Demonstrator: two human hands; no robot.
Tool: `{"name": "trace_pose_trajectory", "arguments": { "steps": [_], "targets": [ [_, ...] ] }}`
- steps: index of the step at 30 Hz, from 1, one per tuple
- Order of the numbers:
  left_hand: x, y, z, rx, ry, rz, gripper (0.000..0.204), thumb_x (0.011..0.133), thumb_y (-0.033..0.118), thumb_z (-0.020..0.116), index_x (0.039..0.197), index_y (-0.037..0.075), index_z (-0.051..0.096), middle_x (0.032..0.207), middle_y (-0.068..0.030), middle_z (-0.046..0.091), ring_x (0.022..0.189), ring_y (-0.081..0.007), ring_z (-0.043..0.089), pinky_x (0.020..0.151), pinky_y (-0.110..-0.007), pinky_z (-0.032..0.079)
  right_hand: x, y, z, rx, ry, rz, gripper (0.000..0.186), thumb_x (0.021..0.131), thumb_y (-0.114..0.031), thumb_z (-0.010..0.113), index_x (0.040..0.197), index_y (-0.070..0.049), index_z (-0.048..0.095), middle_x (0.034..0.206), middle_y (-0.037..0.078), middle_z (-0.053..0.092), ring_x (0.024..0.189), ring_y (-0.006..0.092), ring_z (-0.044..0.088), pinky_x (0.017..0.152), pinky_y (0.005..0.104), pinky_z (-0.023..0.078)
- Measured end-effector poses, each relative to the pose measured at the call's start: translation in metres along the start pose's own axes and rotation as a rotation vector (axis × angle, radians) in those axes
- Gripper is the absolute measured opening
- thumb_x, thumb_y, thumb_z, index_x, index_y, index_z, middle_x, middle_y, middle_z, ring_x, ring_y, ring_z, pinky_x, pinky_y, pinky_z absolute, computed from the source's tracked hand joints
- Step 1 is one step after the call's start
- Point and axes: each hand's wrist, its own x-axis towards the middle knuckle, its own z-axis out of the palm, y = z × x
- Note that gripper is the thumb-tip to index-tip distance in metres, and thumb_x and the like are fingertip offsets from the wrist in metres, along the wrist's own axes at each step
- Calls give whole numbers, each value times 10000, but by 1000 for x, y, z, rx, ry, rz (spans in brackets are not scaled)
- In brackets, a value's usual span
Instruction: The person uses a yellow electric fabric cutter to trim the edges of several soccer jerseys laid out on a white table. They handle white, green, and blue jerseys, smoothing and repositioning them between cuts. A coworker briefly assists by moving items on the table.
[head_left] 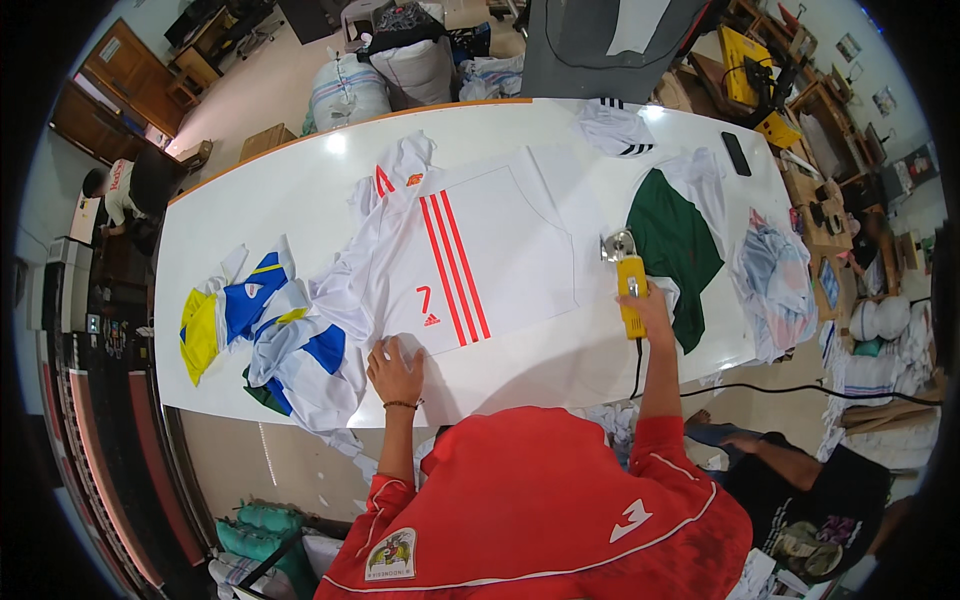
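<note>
My right hand (650, 308) is wrapped round the yellow body of an electric rotary cloth cutter (631, 300). Its metal head rests at the right of the white table (480, 385), and a black cord trails from its near end. A white fabric panel (520, 230) with three red stripes and small red prints lies flat left of the cutter, thin lines marked on it. Fingers spread, my left hand (395, 373) presses down near the panel's lower left corner. Dark green cloth (675, 235) lies just right of the cutter.
Crumpled blue, yellow and white cloth pieces (265, 310) lie at the table's left. Pale cloth (772, 285), a black phone (736, 154) and a white striped piece (615, 128) are on the right side. A black cable (800, 386) runs off right. A seated person (815, 500) is at lower right.
</note>
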Motion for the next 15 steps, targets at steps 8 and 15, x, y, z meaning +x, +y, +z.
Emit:
{"name": "trace_pose_trajectory", "arguments": {
  "steps": [8,15],
  "targets": [
    [-28,-7,-8,21,-98,102,659,877,462,778,1376,71,602,1410,-212,550,1303,-390,515,1067,-535,401,-81,57,-5,-97,324,95,602,703,-140,909,1217,14,636,1021,117,740,877,251,730,788,379,589],
    [-62,2,-25,2,-237,167,622,870,432,795,1347,69,631,1358,-196,567,1249,-370,534,1035,-517,417,-135,74,-26,-298,472,-39,651,677,-168,911,1230,27,626,1050,151,745,930,293,733,852,403,585]
  ]
}}
